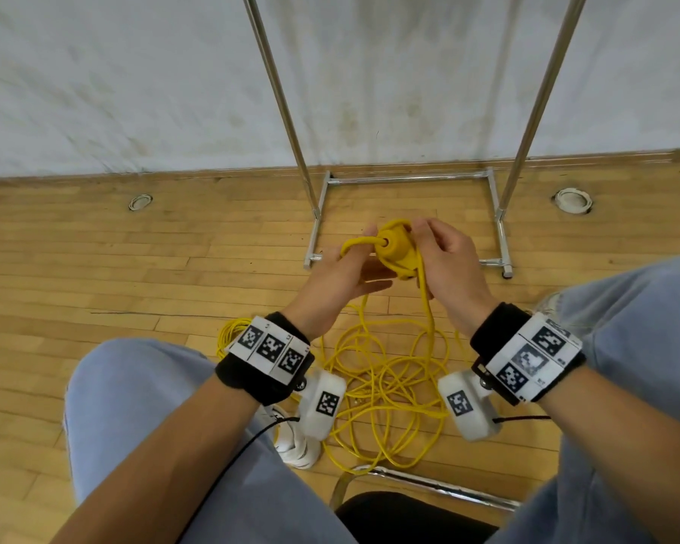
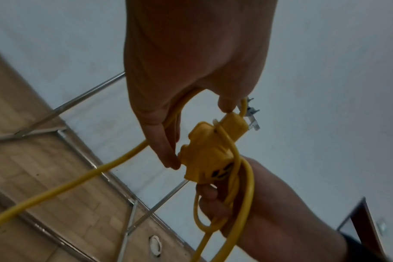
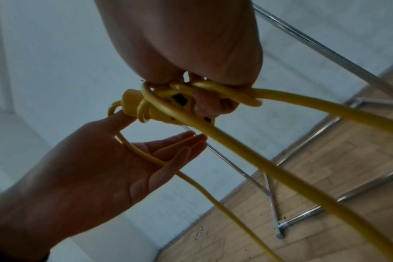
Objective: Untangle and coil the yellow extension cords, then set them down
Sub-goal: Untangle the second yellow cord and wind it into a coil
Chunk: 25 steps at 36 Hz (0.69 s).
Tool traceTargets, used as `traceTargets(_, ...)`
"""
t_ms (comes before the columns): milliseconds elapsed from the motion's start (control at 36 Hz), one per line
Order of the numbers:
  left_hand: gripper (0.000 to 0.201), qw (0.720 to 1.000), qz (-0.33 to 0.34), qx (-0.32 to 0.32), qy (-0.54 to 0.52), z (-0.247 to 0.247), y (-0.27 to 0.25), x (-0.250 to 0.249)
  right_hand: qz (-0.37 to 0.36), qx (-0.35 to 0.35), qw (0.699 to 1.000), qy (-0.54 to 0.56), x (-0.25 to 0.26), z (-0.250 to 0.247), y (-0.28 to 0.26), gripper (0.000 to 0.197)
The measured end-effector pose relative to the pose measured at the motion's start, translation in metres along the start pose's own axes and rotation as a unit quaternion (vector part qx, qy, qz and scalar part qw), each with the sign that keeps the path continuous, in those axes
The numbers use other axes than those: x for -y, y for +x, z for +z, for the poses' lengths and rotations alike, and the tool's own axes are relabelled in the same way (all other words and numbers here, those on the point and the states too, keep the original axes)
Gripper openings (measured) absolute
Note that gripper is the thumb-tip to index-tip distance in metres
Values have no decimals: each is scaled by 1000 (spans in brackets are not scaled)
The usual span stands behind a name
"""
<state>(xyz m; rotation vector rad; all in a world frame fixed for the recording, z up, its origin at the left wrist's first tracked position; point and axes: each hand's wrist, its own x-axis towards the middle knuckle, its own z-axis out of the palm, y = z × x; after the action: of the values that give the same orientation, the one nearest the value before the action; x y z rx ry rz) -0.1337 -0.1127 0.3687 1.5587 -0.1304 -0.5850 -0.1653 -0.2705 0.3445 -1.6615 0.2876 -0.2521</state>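
right hand [image 1: 444, 257] grip clamped on yellow outlet block [image 1: 395, 249], cord loops wound round it | left hand [image 1: 342, 276] fingers straight, cord [image 3: 146, 156] across palm | rest of yellow cords [image 1: 385, 378] tangled on floor | risk: pulling could tighten wraps into knot

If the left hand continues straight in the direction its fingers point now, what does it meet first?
Most likely the yellow socket block, which the left hand already touches with a fingertip. The right hand grips that block just behind; depth is uncertain.
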Motion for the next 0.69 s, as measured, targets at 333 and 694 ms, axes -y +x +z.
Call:
traceTargets(333, 26, 977, 118, 10, 179, 0, 0, 12, 67, 76, 995, 22, 12, -10, -2, 34)
traceTargets(694, 22, 922, 239, -91, 292, -5, 2, 10, 9, 147, 989, -7, 14, -11, -10, 38)
